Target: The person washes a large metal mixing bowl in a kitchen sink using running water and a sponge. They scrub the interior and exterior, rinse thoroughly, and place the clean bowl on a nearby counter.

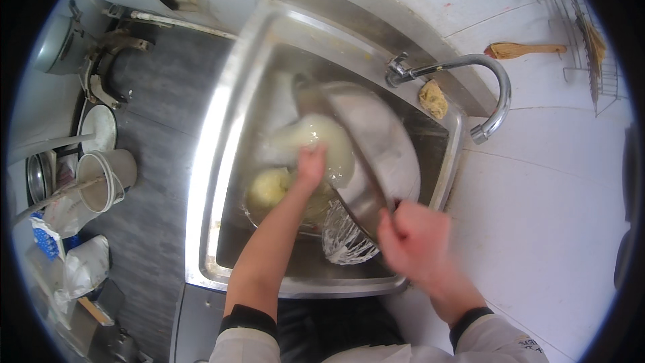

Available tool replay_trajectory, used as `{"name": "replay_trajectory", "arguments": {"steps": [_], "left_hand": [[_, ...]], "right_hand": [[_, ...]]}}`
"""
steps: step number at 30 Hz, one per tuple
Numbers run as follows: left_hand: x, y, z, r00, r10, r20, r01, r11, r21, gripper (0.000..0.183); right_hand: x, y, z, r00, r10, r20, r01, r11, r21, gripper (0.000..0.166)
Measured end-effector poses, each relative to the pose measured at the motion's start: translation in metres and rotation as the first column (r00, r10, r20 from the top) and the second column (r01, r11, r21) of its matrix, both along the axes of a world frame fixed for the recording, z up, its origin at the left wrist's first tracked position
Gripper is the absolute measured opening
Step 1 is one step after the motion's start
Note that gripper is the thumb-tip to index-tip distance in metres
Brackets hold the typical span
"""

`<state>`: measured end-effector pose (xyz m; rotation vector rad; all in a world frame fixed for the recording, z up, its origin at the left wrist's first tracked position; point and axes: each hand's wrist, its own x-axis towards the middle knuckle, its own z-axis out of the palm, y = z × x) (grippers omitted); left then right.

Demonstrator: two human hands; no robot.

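A large metal bowl (393, 131) is tilted on its side in the stainless steel sink (201, 222), with cloudy liquid (327, 146) at its mouth. My right hand (415, 237) is closed on the bowl's near rim. My left hand (312, 164) is at the liquid by the bowl's mouth; its fingers are blurred and partly hidden, so whether it holds anything is unclear. Below the bowl lies a wire whisk head (345, 239) coated in white residue. Left of it, a rounded pale yellow thing (268, 189) sits in a container partly covered by my left forearm.
A chrome faucet (496, 111) arches over the sink's right side, near a yellowish sponge (433, 99). A wooden spatula (524, 50) hangs by a wire rack (599, 75) on the tiled wall. White buckets (108, 181) and bags (88, 264) stand on the floor at left.
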<state>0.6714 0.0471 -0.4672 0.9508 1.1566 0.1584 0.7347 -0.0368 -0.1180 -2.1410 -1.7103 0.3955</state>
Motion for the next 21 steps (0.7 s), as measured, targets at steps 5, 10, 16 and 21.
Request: {"name": "replay_trajectory", "arguments": {"steps": [5, 10, 16, 21], "left_hand": [[0.008, -0.018, 0.002, 0.995, -0.103, 0.010, 0.104, 0.993, -0.056, 0.057], [-0.013, -0.036, -0.018, 0.996, -0.080, 0.032, 0.083, 0.989, -0.122, 0.059], [0.014, 0.005, -0.005, 0.985, -0.062, 0.162, 0.097, 0.971, -0.217, 0.062], [-0.004, 0.034, 0.001, 0.963, 0.076, 0.259, 0.040, 0.908, -0.416, 0.065]], "right_hand": [[-0.047, -0.002, -0.004, 0.938, 0.294, 0.182, -0.295, 0.955, -0.023, 0.020], [-0.076, 0.007, -0.032, 0.924, 0.228, 0.308, -0.230, 0.973, -0.030, 0.017], [-0.066, 0.031, -0.050, 0.980, 0.063, 0.189, -0.067, 0.998, 0.013, 0.014], [-0.066, 0.049, -0.062, 0.996, -0.009, 0.090, 0.007, 1.000, 0.024, 0.013]]}}
